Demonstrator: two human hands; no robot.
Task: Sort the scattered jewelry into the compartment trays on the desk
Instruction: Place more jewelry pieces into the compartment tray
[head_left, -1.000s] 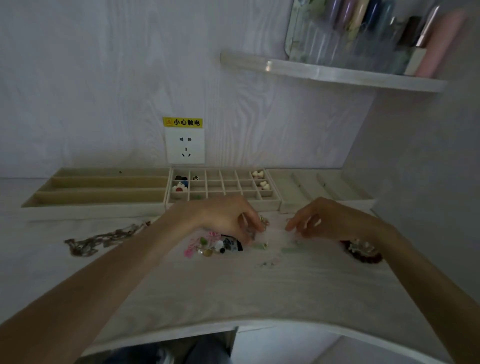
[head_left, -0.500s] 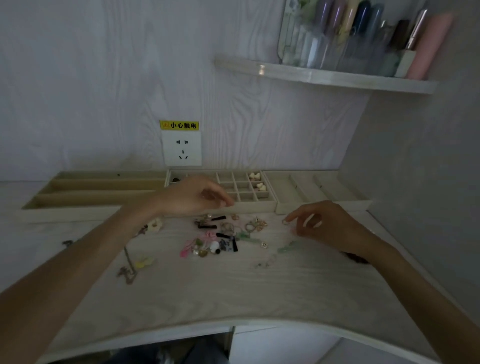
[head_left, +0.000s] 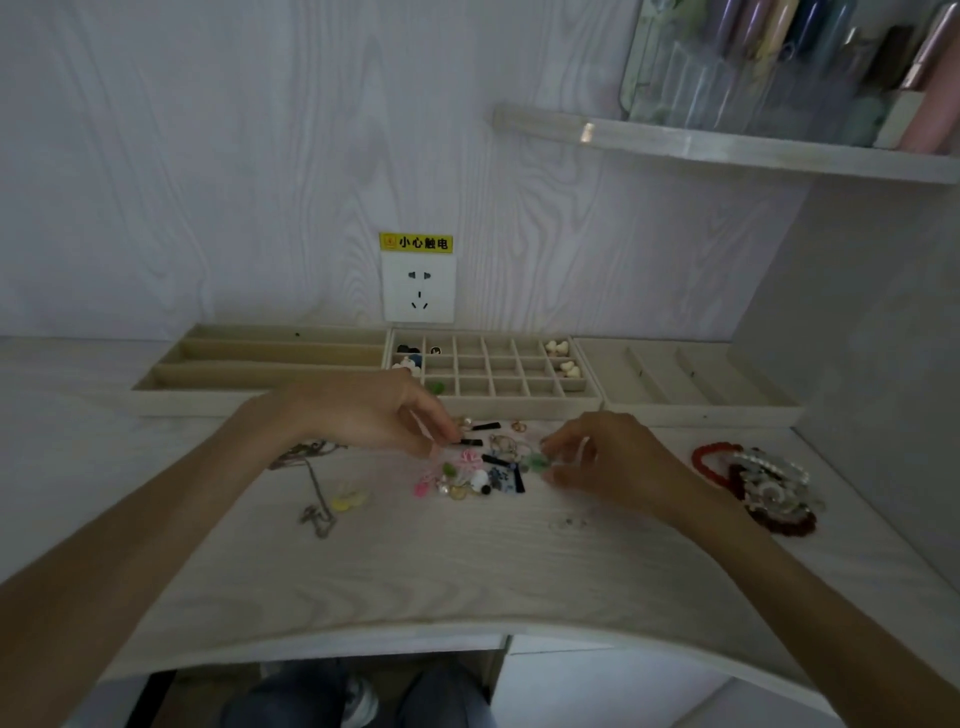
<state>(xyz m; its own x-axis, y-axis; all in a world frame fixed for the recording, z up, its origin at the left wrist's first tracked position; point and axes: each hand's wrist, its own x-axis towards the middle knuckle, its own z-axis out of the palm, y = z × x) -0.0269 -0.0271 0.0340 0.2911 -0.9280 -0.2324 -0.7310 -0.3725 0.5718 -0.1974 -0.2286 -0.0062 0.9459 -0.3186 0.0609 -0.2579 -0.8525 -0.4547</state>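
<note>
Head view: mid-pick. Left hand, fingers curled, pinches at a black clip atop the jewelry pile, frame centre. Right hand pinches a small green piece at the pile's right edge. Next likely: lift and carry to the grid tray just above, choosing an unfilled cell. Open desk lies below the pile; bracelets crowd the right.

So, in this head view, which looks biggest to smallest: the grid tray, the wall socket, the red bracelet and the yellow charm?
1. Grid tray, widest by far.
2. Wall socket.
3. Red bracelet, though it lies nearer the camera, so its place against the socket is unsure.
4. Yellow charm, smallest.
</note>
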